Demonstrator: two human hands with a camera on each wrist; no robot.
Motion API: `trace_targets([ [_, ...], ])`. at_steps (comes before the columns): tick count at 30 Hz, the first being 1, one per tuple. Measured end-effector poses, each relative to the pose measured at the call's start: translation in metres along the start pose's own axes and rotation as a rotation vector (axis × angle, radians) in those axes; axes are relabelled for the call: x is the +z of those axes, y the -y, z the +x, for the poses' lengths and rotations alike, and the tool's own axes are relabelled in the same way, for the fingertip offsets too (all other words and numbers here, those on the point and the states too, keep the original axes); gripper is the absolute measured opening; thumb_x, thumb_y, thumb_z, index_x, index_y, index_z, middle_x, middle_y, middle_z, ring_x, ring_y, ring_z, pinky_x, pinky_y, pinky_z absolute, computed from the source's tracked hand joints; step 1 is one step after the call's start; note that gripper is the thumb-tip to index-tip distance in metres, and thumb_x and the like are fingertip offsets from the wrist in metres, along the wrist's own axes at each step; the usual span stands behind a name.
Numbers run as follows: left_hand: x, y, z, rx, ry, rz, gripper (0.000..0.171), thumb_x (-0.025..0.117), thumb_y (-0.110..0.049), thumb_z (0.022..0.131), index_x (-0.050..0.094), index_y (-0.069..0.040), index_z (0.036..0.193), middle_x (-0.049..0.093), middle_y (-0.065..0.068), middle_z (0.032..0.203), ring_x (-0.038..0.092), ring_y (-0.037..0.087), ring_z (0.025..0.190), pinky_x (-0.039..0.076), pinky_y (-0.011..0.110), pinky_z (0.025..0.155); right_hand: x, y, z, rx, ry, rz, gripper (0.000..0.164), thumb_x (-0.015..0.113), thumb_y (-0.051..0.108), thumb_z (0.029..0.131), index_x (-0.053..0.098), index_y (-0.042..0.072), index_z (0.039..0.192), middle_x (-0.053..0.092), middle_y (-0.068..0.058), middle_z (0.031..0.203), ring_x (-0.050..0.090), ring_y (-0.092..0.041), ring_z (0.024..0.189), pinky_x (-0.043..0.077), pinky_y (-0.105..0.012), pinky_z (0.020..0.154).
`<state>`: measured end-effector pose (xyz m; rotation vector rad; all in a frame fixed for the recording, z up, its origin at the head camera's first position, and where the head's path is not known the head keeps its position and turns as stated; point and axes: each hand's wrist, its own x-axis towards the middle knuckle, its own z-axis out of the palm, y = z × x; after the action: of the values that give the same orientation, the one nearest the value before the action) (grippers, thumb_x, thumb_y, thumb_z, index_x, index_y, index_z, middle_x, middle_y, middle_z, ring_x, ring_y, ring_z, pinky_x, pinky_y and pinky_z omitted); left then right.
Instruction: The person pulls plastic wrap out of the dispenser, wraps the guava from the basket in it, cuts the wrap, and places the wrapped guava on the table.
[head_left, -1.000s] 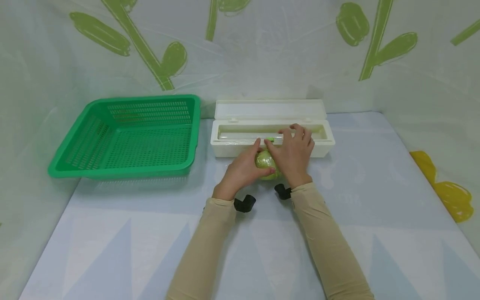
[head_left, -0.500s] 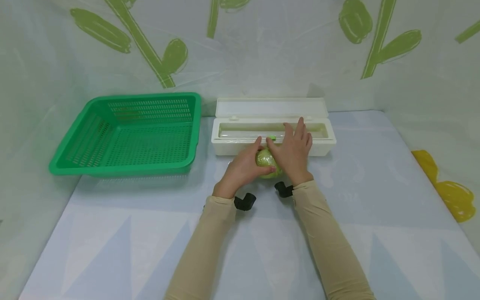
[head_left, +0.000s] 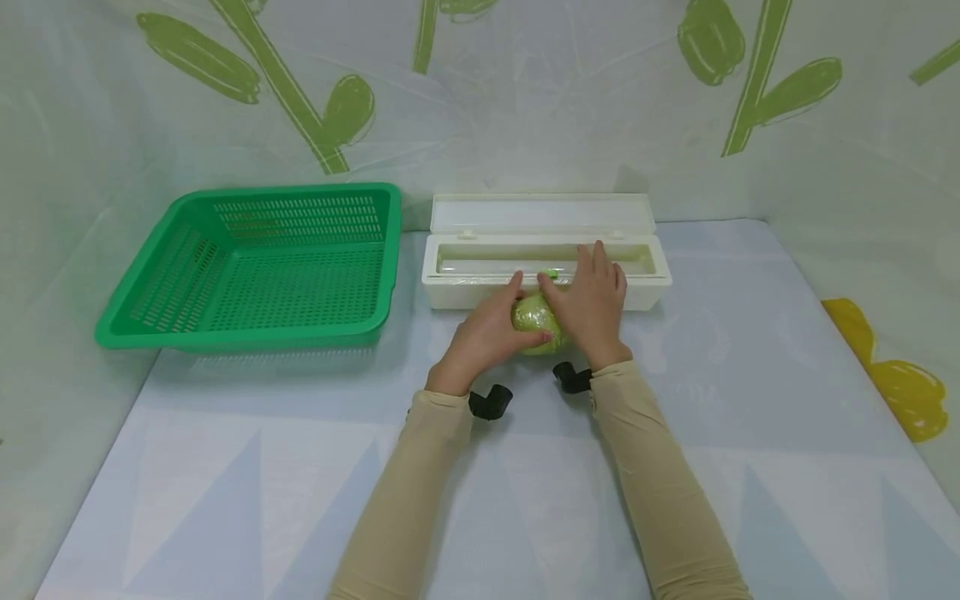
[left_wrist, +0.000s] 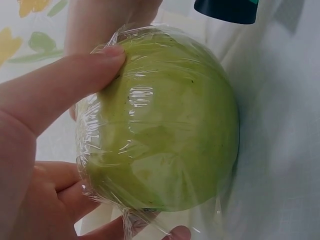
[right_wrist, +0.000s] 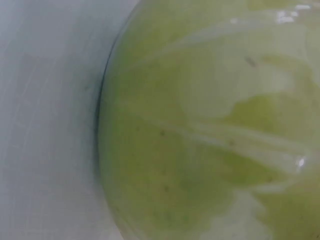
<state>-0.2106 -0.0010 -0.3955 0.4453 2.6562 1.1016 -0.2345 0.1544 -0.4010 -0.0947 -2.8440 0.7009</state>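
A round green fruit (head_left: 534, 317) under clear cling film sits in front of the long white cling film box (head_left: 450, 296). My left hand (head_left: 483, 337) grips it from the left, its thumb (left_wrist: 95, 67) pressing the film onto the skin. My right hand (head_left: 592, 308) is at the fruit's right, fingers spread over the box, thumb right by a small green slider (head_left: 552, 273) on the box's front edge. Film (left_wrist: 130, 215) hangs in folds off the fruit toward the box. The fruit's skin (right_wrist: 165, 150) fills most of the right wrist view.
The box's hinged lid (head_left: 540, 214) stands raised at the back, with a roll (head_left: 487, 267) inside. To the left is a green mesh basket (head_left: 397, 250). Black wrist cameras (head_left: 491, 402) jut out below both hands. A patterned sheet hangs behind the table.
The green slider has shifted a little to the right along the box edge, the right thumb moving with it. The right fingers straightened somewhat. The left hand keeps its hold on the fruit.
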Motion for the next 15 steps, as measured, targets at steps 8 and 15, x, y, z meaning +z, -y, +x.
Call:
trace_targets([
  [8, -0.0001, -0.0005, 0.0005, 0.004, -0.004, 0.013, 0.101, 0.068, -0.053, 0.069, 0.011, -0.019, 0.144, 0.046, -0.006, 0.128, 0.041, 0.011, 0.115, 0.038, 0.037, 0.090, -0.0029, 0.0006, -0.0008, -0.002, 0.025, 0.014, 0.071, 0.045, 0.051, 0.085, 0.031, 0.003, 0.135, 0.019, -0.017, 0.144, 0.022, -0.031, 0.129, 0.007, -0.045, 0.103],
  [15, 0.0009, 0.0004, 0.0010, -0.007, -0.002, -0.011, 0.100, 0.069, -0.053, 0.068, 0.012, -0.020, 0.144, 0.046, -0.007, 0.128, 0.040, 0.010, 0.117, 0.036, 0.037, 0.092, -0.0031, 0.0002, -0.0005, 0.006, 0.034, 0.013, 0.069, 0.044, 0.048, 0.086, 0.031, 0.002, 0.135, 0.018, -0.017, 0.144, 0.021, -0.031, 0.129, 0.007, -0.045, 0.103],
])
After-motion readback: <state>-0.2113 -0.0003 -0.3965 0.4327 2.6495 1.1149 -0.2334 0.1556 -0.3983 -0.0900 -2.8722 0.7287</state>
